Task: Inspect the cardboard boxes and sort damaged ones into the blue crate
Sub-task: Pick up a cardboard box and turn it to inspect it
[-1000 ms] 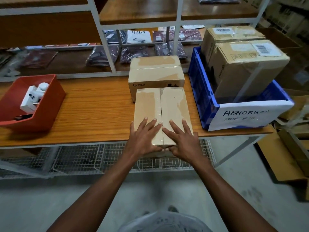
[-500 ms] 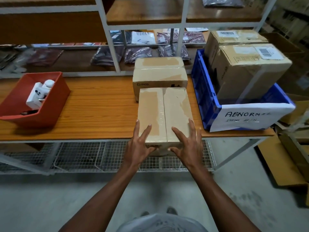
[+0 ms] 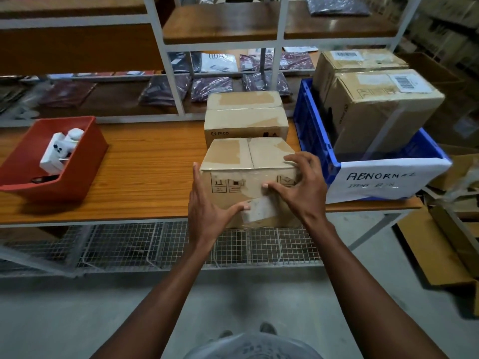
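A taped cardboard box [image 3: 243, 156] is at the table's front edge, tilted so its near printed face shows. My left hand [image 3: 207, 206] grips its lower left corner and my right hand [image 3: 303, 187] clasps its right side and top edge. Behind it stands a second box marked PICO [image 3: 246, 123], with another box top [image 3: 243, 99] showing behind that. The blue crate [image 3: 316, 136] stands to the right with a white sign reading ABNORMAL. Two larger cardboard boxes [image 3: 383, 107] sit inside it.
A red bin [image 3: 77, 172] with white items stands on the wooden table [image 3: 145, 177] at the left. White shelf posts and bagged garments [image 3: 212, 86] lie behind. A wire rack [image 3: 181, 244] hangs under the table. Flattened cardboard [image 3: 440, 242] lies on the floor at right.
My hands moved from lying flat on the box top to gripping its sides. The box has been lifted and tipped toward me, so its front face now shows.
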`<move>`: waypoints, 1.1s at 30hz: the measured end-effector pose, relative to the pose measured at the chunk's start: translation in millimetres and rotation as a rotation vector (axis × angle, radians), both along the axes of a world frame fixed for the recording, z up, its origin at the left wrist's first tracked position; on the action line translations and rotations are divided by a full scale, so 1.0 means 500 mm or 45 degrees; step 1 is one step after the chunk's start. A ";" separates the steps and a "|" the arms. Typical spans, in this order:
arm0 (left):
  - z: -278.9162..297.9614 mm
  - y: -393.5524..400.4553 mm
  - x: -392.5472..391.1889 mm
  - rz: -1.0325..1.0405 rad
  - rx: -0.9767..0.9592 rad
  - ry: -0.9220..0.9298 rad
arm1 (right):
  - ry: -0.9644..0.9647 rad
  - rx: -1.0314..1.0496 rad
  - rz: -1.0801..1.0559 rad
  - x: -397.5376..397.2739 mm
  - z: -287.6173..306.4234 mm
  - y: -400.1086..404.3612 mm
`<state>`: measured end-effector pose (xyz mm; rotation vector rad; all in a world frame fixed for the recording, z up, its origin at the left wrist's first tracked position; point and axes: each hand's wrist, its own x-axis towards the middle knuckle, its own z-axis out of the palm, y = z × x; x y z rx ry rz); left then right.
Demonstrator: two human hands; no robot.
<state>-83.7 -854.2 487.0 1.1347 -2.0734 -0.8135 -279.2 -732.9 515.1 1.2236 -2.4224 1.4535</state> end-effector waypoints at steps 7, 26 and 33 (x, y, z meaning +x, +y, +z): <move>0.022 -0.015 -0.043 -0.063 -0.208 -0.166 | 0.047 0.009 -0.060 0.006 0.019 -0.028; 0.195 -0.134 -0.103 -0.259 0.001 -0.384 | 0.257 0.810 0.286 -0.016 0.131 -0.048; 0.179 -0.140 -0.116 -0.412 -0.305 -0.380 | 0.506 0.773 0.055 -0.029 0.088 -0.069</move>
